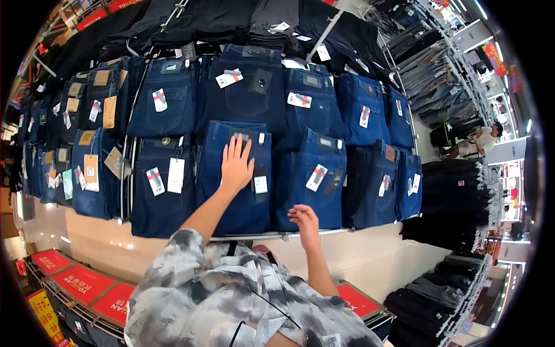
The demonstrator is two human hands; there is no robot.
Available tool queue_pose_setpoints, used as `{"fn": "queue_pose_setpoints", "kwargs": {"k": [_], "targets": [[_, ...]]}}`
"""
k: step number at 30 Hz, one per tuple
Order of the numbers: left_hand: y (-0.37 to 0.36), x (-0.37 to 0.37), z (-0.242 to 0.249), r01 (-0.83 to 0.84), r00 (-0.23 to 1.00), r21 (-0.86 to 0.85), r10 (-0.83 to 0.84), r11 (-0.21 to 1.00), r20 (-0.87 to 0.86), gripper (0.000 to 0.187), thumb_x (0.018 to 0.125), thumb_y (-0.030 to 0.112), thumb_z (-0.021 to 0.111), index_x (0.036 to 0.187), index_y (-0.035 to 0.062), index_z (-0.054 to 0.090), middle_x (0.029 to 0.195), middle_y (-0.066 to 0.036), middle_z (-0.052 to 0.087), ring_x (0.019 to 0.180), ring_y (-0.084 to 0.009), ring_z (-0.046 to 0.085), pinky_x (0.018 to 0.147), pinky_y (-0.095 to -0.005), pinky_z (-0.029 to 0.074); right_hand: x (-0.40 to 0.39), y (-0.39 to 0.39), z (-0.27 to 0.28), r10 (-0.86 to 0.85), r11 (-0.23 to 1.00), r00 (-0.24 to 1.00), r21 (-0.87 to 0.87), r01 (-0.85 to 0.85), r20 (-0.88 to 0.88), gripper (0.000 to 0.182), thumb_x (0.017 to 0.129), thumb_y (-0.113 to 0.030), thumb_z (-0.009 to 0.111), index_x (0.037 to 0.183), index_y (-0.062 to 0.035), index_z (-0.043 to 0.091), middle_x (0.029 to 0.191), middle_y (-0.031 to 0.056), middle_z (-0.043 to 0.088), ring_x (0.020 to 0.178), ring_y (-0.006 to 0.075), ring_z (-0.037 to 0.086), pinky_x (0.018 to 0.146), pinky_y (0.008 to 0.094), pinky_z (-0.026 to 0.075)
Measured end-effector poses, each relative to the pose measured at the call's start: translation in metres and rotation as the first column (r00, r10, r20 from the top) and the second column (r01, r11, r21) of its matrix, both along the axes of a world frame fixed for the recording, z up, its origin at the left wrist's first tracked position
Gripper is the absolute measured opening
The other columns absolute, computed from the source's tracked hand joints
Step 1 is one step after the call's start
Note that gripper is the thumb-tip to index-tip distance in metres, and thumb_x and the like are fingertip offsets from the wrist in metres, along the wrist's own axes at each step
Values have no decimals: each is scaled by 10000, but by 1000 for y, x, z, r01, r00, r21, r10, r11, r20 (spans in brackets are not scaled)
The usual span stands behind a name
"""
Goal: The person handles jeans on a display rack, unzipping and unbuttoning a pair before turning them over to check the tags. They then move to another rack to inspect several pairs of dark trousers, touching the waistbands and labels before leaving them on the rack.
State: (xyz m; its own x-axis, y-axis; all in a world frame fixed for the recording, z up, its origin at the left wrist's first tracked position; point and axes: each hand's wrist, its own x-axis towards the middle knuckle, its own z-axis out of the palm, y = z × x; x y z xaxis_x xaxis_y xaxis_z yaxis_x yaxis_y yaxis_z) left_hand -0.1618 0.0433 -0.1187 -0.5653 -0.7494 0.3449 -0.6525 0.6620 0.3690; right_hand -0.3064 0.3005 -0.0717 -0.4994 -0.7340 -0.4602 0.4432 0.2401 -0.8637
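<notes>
My left hand (236, 165) lies flat, fingers spread, on the top of a folded pair of dark blue jeans (222, 196) in the front row of the display. A black tag and a white tag (261, 184) hang on these jeans just right of the hand. Lower and to the right, my right hand (306, 218) is held in front of a neighbouring stack of blue jeans (298, 199), its fingers loosely bent with nothing visible in them. That stack carries a white and red price tag (316, 177) and a dark tag.
More folded jeans (245, 87) stand in the row behind, with black trousers (214, 23) higher up. A metal rail (283, 236) runs along the front edge. Red signs (78, 283) top a rack behind me. At the right are hanging trousers (451, 196) and a seated person (477, 141).
</notes>
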Motion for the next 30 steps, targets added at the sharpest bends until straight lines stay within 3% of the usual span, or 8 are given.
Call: {"fn": "queue_pose_setpoints", "kwargs": {"k": [10, 13, 15, 16, 18, 21, 24, 30], "targets": [[-28, 20, 3, 57, 982, 195, -19, 979, -190, 478, 851, 157, 598, 1323, 82, 590, 1486, -141, 457, 1389, -335, 402, 1131, -473, 325, -155, -366, 19, 206, 955, 955, -168, -243, -213, 376, 913, -149, 625, 1267, -36, 571, 1220, 109, 623, 1098, 231, 613, 876, 351, 519], [-29, 22, 0, 62, 973, 246, -3, 967, -232, 469, 858, 158, 598, 1321, 84, 598, 1499, -142, 446, 1396, -344, 394, 1135, -484, 315, -191, -472, -1, 184, 982, 971, 71, -176, -150, 724, 889, -351, 692, 1465, -44, 378, 1481, 161, 421, 1407, 342, 345, 1096, 485, 345], [-29, 24, -2, 66, 969, 260, 0, 963, -247, 461, 864, 162, 591, 1317, 79, 599, 1503, -139, 443, 1405, -334, 387, 1140, -476, 311, -215, -517, -17, 204, 959, 967, 231, -166, -151, 853, 827, -405, 753, 1489, -54, 347, 1524, 127, 378, 1405, 324, 343, 1106, 499, 315], [-30, 25, -3, 68, 966, 260, 3, 963, -260, 458, 865, 164, 589, 1315, 78, 600, 1503, -139, 443, 1407, -330, 386, 1141, -474, 311, -227, -534, -31, 168, 946, 963, 310, -97, -210, 614, 836, -459, 727, 1307, -95, 580, 1415, 108, 534, 1297, 258, 481, 1044, 473, 405], [-31, 28, -2, 75, 953, 261, 8, 962, -302, 445, 861, 153, 585, 1293, 48, 606, 1489, -143, 460, 1392, -330, 406, 1131, -461, 330, -208, -543, -18, 156, 945, 887, 326, -6, -435, 682, 783, -380, 806, 1325, -52, 552, 1386, 122, 541, 1243, 258, 492, 1021, 472, 399], [-30, 31, -7, 79, 937, 251, 14, 965, -350, 423, 857, 140, 593, 1267, 39, 619, 1479, -149, 469, 1397, -329, 399, 1137, -453, 326, -209, -546, -16, 186, 982, 953, 90, -169, -241, 461, 821, -263, 797, 1194, -44, 637, 1109, 85, 695, 991, 232, 656, 900, 363, 503], [-26, 33, -11, 56, 937, 226, 27, 972, -349, 436, 854, 150, 605, 1280, 57, 617, 1497, -138, 450, 1407, -325, 388, 1136, -456, 329, -190, -540, 16, 286, 956, 946, 114, -270, -151, 380, 849, -278, 780, 1143, -74, 654, 1078, 77, 701, 947, 228, 672, 854, 377, 529], [-25, 38, -4, 95, 920, 251, 11, 963, -391, 378, 850, 124, 618, 1219, 45, 634, 1474, -139, 472, 1401, -335, 389, 1140, -461, 325, -110, -479, 81, 444, 838, 610, 64, -542, -657, 218, 918, -185, 702, 1095, -59, 685, 962, -16, 675, 878, 85, 595, 793, 249, 468]]}}
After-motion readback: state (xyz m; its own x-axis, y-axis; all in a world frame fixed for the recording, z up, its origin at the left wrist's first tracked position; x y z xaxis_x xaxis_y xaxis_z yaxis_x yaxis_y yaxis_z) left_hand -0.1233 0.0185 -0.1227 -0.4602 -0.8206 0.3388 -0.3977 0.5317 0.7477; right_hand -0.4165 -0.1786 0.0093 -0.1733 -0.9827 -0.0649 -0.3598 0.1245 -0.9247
